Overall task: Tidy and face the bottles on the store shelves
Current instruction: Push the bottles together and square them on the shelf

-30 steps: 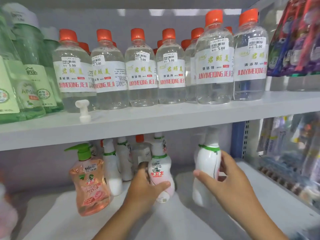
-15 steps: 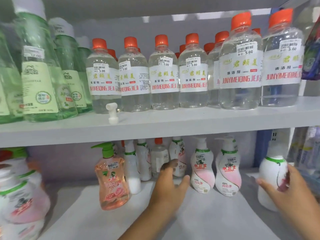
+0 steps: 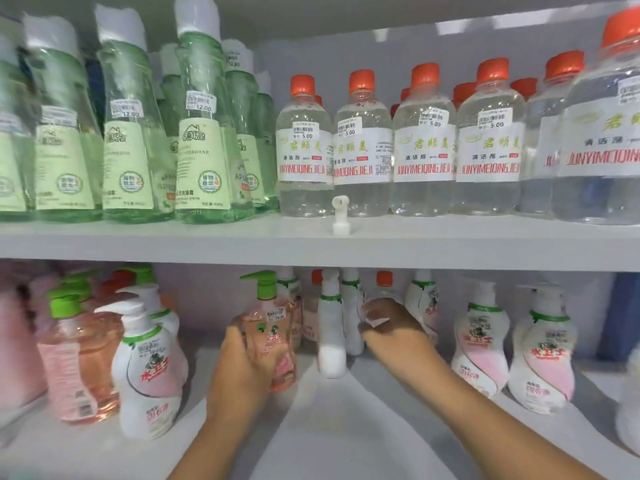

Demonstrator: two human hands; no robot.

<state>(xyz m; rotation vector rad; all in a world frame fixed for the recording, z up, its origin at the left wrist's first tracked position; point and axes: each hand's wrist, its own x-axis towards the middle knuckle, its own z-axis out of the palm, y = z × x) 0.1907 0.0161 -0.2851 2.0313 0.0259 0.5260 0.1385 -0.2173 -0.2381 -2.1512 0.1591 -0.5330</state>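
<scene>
My left hand point(image 3: 242, 368) grips a pink pump bottle point(image 3: 273, 327) with a green pump head, standing on the lower shelf point(image 3: 346, 427). My right hand point(image 3: 394, 330) reaches into the back row, its fingers curled round a small orange-capped bottle point(image 3: 384, 280) whose body is mostly hidden. Between the two hands stands a slim white bottle point(image 3: 330, 341) with its label turned away. Two white-and-pink pump bottles point(image 3: 479, 344) face forward to the right of my right hand.
The upper shelf point(image 3: 207, 244) carries clear orange-capped bottles point(image 3: 424, 150) on the right and green bottles point(image 3: 201, 140) on the left. A loose white pump head point(image 3: 340, 216) stands at its front edge. More pink and white pump bottles point(image 3: 145, 368) crowd the lower left.
The view has swung left. My left hand left the back row and took hold of the pink pump bottle. My right hand let go of the white bottle at the right and reached into the back row.
</scene>
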